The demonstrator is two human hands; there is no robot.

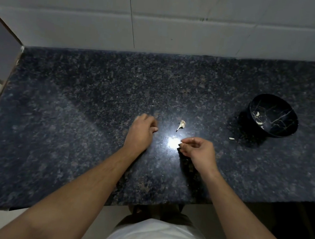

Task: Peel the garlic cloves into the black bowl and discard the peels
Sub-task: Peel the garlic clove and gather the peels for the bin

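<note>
Papery garlic stub [181,124] mid-desk: light, brittle; pinch its stem. Left hand [141,131] curled, contents hidden; right hand [198,149] pinching something tiny.

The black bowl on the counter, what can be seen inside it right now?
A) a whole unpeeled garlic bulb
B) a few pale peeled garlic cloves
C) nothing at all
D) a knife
B: a few small pale garlic cloves lie on the inner wall of the black bowl, which stands at the right of the counter.
</note>
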